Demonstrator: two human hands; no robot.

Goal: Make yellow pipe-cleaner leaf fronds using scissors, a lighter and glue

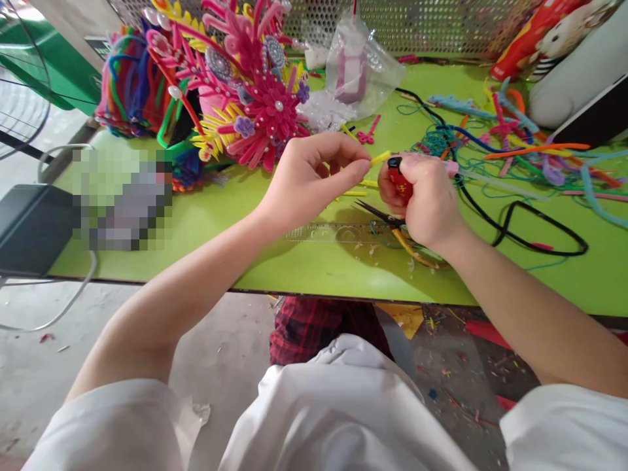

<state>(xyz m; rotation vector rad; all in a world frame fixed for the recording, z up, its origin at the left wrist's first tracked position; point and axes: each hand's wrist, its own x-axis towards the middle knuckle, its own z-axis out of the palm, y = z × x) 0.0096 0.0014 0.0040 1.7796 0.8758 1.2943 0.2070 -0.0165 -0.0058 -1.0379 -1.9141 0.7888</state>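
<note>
My left hand [314, 175] pinches a short yellow pipe-cleaner piece [380, 158] between thumb and fingers, just above the green table [304, 261]. Right beside it, my right hand [426, 196] is wrapped round a small red and black object [398, 178], whose black tip nearly touches the yellow piece's end. Under the right hand lie small scissors [380, 214] with yellow handles, and a clear ruler [338, 232] lies flat under both hands.
A pink and yellow pipe-cleaner flower headpiece [245, 85] stands at the back left beside a bundle of coloured stems [127, 85]. A clear plastic bag [356, 69] sits behind. Loose pipe cleaners [530, 154] and a black cord [534, 245] sprawl on the right. A fan [19, 98] stands off the table's left.
</note>
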